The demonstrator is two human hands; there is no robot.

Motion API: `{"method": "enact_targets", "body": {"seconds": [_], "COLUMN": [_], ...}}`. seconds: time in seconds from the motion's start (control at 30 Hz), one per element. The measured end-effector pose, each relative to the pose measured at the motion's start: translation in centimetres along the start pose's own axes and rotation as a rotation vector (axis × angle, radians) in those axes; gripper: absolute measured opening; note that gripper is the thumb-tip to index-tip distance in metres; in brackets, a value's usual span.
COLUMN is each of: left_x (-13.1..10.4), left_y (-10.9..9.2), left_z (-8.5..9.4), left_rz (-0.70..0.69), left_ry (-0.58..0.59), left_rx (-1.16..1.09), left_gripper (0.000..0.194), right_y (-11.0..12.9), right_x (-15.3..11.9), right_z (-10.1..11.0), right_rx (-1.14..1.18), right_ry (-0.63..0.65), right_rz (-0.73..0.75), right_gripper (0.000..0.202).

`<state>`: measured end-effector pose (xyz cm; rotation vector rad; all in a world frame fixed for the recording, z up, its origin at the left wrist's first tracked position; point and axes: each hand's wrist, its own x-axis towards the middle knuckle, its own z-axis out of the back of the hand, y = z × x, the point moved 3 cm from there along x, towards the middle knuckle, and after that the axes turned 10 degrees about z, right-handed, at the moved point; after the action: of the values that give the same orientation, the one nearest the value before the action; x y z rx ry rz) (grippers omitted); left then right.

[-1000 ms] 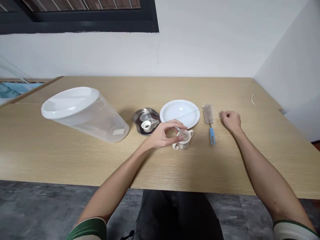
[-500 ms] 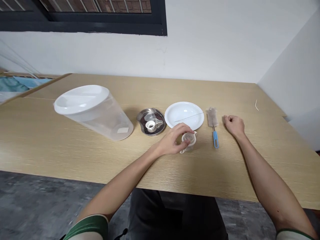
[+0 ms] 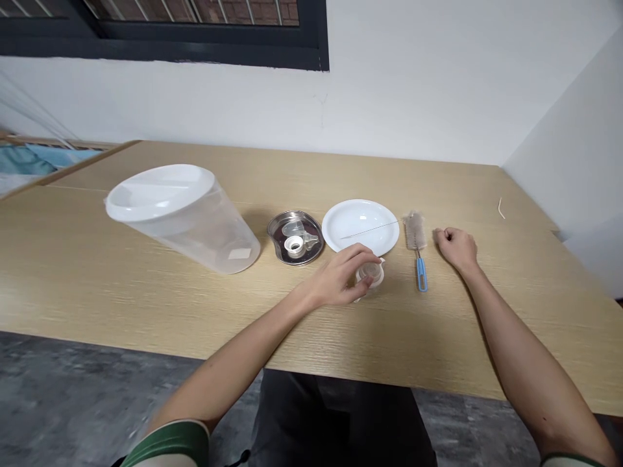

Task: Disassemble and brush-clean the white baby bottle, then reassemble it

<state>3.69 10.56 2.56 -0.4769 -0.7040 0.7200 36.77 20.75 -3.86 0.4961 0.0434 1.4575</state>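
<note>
My left hand (image 3: 341, 275) is closed round a small clear baby bottle (image 3: 370, 272) that has no top on it and pale side handles. Its fingers and thumb grip the sides near the rim, hiding part of the bottle. Resting on the table, my right hand (image 3: 456, 248) is curled into a fist with nothing visible in it. Just left of that fist lies a bottle brush (image 3: 415, 231) with a blue handle. A white oval plate (image 3: 341, 220) stands behind the bottle, a thin wire brush (image 3: 370, 229) lying across it.
Left of the plate, a steel kidney tray (image 3: 277, 251) holds a clear teat (image 3: 310, 241), a white collar ring (image 3: 294, 246) and a clear cap (image 3: 293, 227). A tall translucent pitcher (image 3: 204, 227) with a white lid stands farther left. A bent white strip (image 3: 501, 207) lies at the right.
The bottle in my left hand has tilted slightly, and its pale handles show less. My right fist stays in place. The view has shifted a little.
</note>
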Motion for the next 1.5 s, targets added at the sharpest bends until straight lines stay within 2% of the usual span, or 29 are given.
{"method": "enact_targets", "body": {"seconds": [0.4,0.83,1.07,1.5], "left_x": [-0.1,-0.1,-0.2,-0.1], "left_y": [-0.5,-0.5,-0.8,-1.1], "left_z": [0.2,0.3,0.3,0.5], "left_rz": [-0.093,-0.085,-0.04,-0.029], "left_ry": [-0.02,0.001,0.06,0.059], "left_rx": [0.159,0.165,0.109,0.138], "left_gripper": [0.035,0.034,0.035,0.035], "right_y": [0.4,0.4,0.6,0.6], "right_x": [-0.2,-0.2,-0.3,-0.3], "right_z": [-0.2,-0.4,-0.3,-0.3], "right_rx": [-0.093,-0.131,-0.126,-0.148], "right_ry": [0.051,0.079,0.081,0.097], "right_rz": [0.037,0.056,0.046,0.044], "right_gripper": [0.043,0.044,0.043,0.044]}}
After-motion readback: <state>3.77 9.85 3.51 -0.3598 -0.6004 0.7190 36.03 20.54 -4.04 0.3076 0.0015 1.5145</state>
